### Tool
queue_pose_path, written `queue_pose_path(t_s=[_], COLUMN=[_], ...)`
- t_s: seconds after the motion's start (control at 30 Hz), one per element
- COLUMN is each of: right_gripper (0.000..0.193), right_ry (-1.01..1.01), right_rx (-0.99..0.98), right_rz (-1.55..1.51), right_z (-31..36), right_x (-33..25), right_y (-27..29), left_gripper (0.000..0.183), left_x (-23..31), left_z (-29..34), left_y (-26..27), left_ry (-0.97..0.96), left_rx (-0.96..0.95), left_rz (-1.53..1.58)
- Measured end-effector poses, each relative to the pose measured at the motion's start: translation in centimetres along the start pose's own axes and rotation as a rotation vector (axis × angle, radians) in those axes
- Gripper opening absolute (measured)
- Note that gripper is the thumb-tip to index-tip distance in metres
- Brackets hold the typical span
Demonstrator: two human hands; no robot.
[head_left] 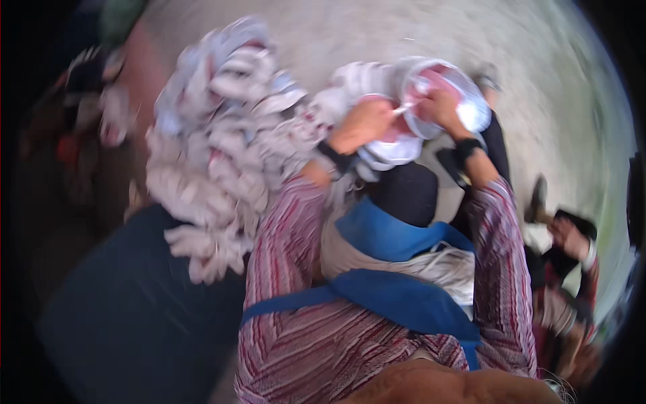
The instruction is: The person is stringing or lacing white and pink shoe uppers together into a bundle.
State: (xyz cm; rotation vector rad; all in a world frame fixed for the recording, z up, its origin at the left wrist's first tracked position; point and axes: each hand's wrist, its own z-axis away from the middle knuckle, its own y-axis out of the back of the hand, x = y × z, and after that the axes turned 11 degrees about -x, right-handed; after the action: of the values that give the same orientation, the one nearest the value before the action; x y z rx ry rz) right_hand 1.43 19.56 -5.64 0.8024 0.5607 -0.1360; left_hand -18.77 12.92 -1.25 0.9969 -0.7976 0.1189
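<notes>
My left hand [369, 122] and my right hand [441, 108] are close together at a round, cup-shaped white piece with a pink inside [474, 111], which looks like cloth. My left hand has closed fingers at a small white strip [404, 108] between the two hands. The fingers of my right hand are bent over the pink inside of the round piece. Blur hides the exact grip and the kind of the piece. Just left of my left hand begins a big heap of crumpled white and pinkish pieces [235, 128].
A blue apron [404, 296] and a bundle of white strings [441, 269] lie across my lap. Beside me on the left is a dark green surface [141, 310]. Another person's hand [570, 239] shows at the right. The pale floor [350, 34] stretches beyond the heap.
</notes>
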Motion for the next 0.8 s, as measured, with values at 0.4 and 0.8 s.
queue_pose_path(t_s=[0.4,0.8], right_gripper=[0.022,0.020], right_ry=[-0.067,-0.150], right_rx=[-0.269,-0.279], right_rz=[-0.444,-0.434], right_z=[2.2,1.5], right_x=[0.8,1.8], right_y=[0.3,0.9], left_gripper=[0.029,0.034], left_x=[2.4,2.4], left_z=[-3.6,-4.5], left_y=[-0.5,-0.9], left_ry=[0.255,0.243], left_rx=[-0.200,-0.201], left_rz=[0.321,0.432])
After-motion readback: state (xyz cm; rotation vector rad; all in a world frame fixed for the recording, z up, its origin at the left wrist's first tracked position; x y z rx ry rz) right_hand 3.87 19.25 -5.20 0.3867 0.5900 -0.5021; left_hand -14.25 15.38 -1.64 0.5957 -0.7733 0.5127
